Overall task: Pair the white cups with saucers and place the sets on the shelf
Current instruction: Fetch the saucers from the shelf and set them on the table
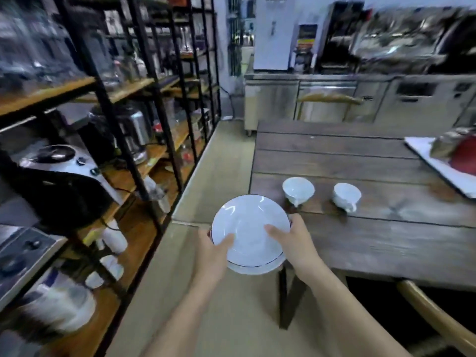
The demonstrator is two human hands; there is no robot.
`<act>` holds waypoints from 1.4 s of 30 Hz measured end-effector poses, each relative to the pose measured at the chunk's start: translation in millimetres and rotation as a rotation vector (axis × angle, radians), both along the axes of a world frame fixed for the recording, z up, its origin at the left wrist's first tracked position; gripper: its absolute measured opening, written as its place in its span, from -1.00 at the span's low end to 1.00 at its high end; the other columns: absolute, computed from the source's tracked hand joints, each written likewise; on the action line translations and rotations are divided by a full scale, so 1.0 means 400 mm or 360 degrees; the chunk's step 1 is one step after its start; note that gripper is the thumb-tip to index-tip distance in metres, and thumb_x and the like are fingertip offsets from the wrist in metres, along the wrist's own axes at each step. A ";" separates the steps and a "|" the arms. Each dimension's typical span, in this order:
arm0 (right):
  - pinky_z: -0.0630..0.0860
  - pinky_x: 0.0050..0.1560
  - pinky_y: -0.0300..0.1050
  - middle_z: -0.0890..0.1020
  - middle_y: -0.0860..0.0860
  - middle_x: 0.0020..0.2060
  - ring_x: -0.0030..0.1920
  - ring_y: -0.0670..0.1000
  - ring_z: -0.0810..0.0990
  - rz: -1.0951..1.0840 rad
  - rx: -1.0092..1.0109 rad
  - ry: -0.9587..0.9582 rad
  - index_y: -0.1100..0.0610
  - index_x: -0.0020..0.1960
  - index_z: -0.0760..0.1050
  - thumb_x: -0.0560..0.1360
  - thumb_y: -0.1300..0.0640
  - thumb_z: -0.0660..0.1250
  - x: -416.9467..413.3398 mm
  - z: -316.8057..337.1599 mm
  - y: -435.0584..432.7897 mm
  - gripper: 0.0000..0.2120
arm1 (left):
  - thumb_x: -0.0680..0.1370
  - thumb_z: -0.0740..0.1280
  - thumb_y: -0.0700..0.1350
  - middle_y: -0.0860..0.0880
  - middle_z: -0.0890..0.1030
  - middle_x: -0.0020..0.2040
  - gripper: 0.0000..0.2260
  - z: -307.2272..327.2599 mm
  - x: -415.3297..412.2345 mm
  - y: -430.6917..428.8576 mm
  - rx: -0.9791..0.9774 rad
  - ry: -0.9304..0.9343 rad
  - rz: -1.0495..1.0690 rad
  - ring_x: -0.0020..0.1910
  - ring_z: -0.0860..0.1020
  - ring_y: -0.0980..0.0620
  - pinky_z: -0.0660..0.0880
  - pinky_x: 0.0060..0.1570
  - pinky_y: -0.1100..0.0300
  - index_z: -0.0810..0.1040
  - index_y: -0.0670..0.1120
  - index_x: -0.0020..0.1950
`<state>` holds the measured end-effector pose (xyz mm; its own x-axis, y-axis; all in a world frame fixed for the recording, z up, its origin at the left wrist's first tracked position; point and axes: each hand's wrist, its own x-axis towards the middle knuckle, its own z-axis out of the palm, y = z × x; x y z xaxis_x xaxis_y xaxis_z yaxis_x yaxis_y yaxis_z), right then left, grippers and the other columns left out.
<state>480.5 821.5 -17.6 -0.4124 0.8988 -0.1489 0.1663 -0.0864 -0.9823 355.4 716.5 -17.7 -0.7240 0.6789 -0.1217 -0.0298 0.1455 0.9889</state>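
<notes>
Wooden table [360, 243] w/ 2 white cups [298, 189] upright; left hand [213, 249] & right hand [296, 240] clamp stacked white saucers [248, 228], dark-rimmed, face up, round

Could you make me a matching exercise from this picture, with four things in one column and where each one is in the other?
Things:
1. saucers
2. white cups
3. black shelf
4. white tray

Places:
A. at the table's far right edge
B. standing along the left side of the room
C. held between the left hand and the right hand
D. on the wooden table, near its corner

Pairs: 1-C, 2-D, 3-B, 4-A
</notes>
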 end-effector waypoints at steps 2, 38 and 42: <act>0.44 -0.46 -0.17 0.54 0.01 -0.05 -0.13 0.04 0.56 -0.0106 -0.0019 -0.0006 0.01 -0.06 0.34 0.45 0.11 0.36 0.063 -0.021 0.057 -0.81 | 0.44 0.39 -0.18 -0.07 0.60 -0.05 -0.83 -0.021 0.045 0.074 -0.0032 -0.0083 -0.0123 -0.10 0.59 -0.08 0.52 -0.24 0.11 0.45 -0.09 -0.04; 0.54 -0.09 -0.02 0.63 0.15 -0.02 -0.04 0.13 0.60 -0.0541 -0.0366 -0.0729 0.23 0.07 0.49 0.42 0.20 0.37 0.287 -0.295 0.506 -0.76 | 0.46 0.37 -0.23 -0.16 0.58 -0.22 -0.90 -0.239 0.155 0.640 -0.0852 -0.0020 -0.0688 -0.25 0.52 -0.07 0.58 -0.13 -0.06 0.52 -0.18 -0.25; 0.52 -0.05 -0.05 0.63 0.15 0.02 0.01 0.13 0.59 -0.0428 -0.0346 -0.0796 0.25 0.12 0.49 0.43 0.20 0.37 0.295 -0.302 0.515 -0.72 | 0.43 0.40 -0.20 -0.25 0.60 -0.19 -0.91 -0.271 0.161 0.643 -0.0916 0.0092 -0.0657 -0.24 0.49 -0.07 0.55 -0.03 -0.16 0.57 -0.21 -0.21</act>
